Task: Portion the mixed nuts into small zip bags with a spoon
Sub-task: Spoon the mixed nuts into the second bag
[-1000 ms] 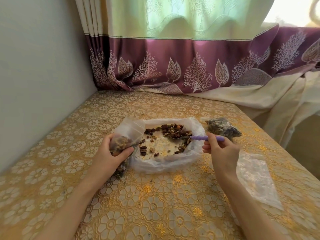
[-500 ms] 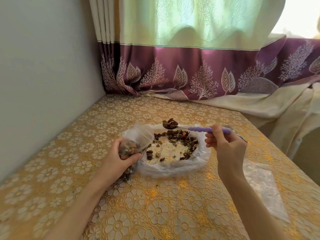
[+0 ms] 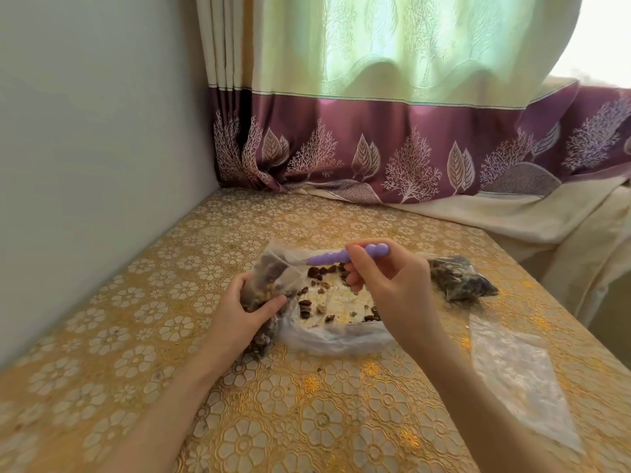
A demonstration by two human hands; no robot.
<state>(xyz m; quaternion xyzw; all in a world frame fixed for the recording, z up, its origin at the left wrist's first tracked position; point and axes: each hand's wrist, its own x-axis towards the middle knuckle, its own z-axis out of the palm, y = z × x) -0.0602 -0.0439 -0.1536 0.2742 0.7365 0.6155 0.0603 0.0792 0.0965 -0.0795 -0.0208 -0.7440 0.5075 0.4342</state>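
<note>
A gold surface point(image 3: 143, 302) with a white flower pattern filled the lower frame, with a grey wall point(image 3: 85, 131) at upper left and a curtain point(image 3: 392, 97), pale green above a purple leaf-printed band, across the top. At mid-frame a large clear bag point(image 3: 327, 339) lay spread open on the surface, with mixed nuts point(image 3: 305, 303) scattered inside. An empty zip bag point(image 3: 519, 377) lay flat at lower right. A filled, dark zip bag point(image 3: 457, 278) sat right of centre, beside the large bag. The left hand point(image 3: 239, 315) gripped a small zip bag point(image 3: 269, 281) partly full of nuts, held upright at the large bag's left edge. The right hand point(image 3: 392, 288) pinched the purple handle of a spoon point(image 3: 341, 257), held level above the large bag and pointing left into the small bag's mouth; its bowl was hidden by the plastic.
</note>
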